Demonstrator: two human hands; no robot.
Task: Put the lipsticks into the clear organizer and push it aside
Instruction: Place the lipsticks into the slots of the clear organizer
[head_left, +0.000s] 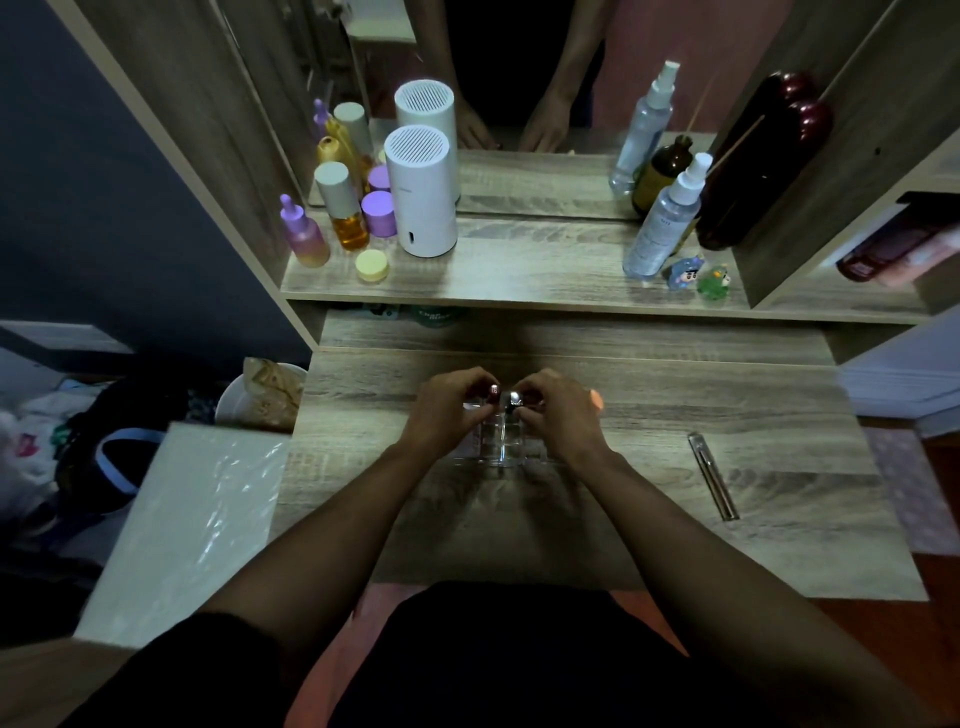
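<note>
The clear organizer (503, 441) stands in the middle of the wooden desk (675, 530), partly hidden by both hands. My left hand (451, 410) pinches a dark red lipstick (492, 391) above the organizer's far left side. My right hand (556, 413) holds a silver-topped lipstick (514, 399) right beside it, over the organizer's far side. The two lipstick tops sit close together. How deep they stand in the compartments is hidden by my fingers.
A slim clear tube (712, 475) lies on the desk to the right. A small orange thing (597, 399) peeks out behind my right hand. The raised shelf (519, 280) holds bottles, a white cylinder (422, 192), spray bottles and small figurines. A white box (192, 519) stands left.
</note>
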